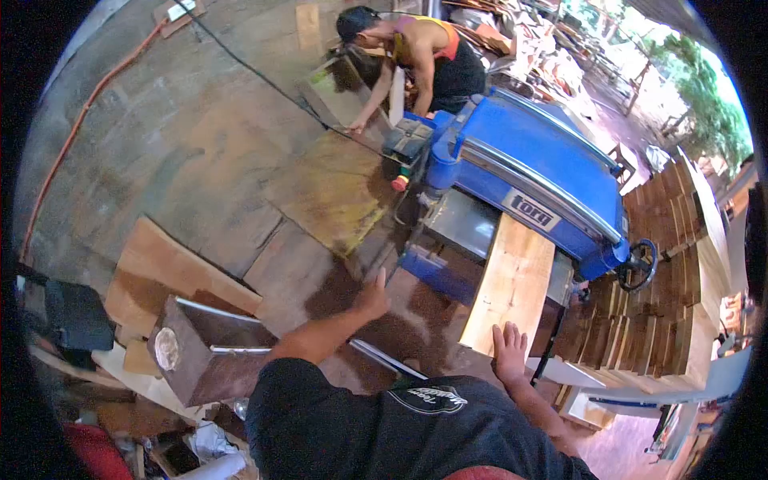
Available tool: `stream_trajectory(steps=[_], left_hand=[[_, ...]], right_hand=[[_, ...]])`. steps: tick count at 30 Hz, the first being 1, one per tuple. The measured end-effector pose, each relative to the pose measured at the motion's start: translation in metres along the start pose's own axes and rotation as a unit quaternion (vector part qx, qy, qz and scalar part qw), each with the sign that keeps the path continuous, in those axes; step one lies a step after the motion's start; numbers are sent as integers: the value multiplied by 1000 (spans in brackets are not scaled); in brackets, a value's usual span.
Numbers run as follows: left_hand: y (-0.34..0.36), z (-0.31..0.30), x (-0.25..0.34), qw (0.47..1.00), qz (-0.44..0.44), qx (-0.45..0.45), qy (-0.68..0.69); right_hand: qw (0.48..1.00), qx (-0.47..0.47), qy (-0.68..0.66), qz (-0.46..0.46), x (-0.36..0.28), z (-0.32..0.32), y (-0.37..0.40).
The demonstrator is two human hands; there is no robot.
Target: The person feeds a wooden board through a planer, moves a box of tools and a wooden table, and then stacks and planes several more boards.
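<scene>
A pale wooden board (pixel 512 276) lies partly under the blue thickness planer (pixel 540 172), its near end sticking out towards me. My right hand (pixel 510 352) rests flat on that near end, fingers spread. My left hand (pixel 372 300) is off to the left, beside the lower front of the machine. Its fingers look closed, and whatever they may hold is hidden. The planer's metal bed (pixel 460 226) shows left of the board, and a red button (pixel 399 183) sits on the machine's left side.
Another person (pixel 432 60) bends over behind the planer, an arm reaching down. Stacked boards (pixel 664 280) stand at the right, near a handwheel (pixel 638 266). A wide plank (pixel 172 268) and a dark wooden block (pixel 212 344) lie left. A black cable (pixel 248 64) crosses the floor.
</scene>
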State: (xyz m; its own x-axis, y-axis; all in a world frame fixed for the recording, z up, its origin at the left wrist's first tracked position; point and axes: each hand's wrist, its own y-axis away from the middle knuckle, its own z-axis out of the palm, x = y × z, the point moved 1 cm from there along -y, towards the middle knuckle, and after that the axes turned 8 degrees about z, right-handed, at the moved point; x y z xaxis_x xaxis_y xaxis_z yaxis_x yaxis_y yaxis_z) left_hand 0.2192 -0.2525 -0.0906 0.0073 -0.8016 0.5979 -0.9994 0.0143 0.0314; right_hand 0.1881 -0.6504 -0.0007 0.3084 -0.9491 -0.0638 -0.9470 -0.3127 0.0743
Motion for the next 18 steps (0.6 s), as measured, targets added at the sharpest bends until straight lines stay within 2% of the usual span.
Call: stream_trajectory(steps=[1,3,5,7,8,10,12,13,15,16,18], left_hand=[[9,-4,0,1000,-7,6,-4],[26,-27,32,981,-169,-84,-36],[24,-12,12,983,-167,-64,-28],[17,12,-8,986,-164,-39,-15],[16,23,-17,978,-194,-28,75],[16,22,-20,963,-221,2,156],[21,18,-9,989,-141,14,-47],[21,17,-14,989,-141,18,-47],[22,23,-17,995,-84,48,-35],[19,24,-18,996,-72,33,-43],[23,14,-7,996,-83,39,-16]], right_hand=[[1000,15,2,-4,3,8,0],[1000,6,3,6,-1,5,-1],[1000,14,7,-11,-6,4,1],[999,-35,-7,14,-12,-9,1],[1000,-23,3,6,-5,5,0],[1000,8,2,-17,-3,12,-1],[1000,18,17,-7,-5,12,0],[1000,20,18,-10,-9,9,-3],[1000,18,8,-5,-11,3,3],[999,38,32,-11,-7,14,1],[999,32,33,-8,-6,14,2]])
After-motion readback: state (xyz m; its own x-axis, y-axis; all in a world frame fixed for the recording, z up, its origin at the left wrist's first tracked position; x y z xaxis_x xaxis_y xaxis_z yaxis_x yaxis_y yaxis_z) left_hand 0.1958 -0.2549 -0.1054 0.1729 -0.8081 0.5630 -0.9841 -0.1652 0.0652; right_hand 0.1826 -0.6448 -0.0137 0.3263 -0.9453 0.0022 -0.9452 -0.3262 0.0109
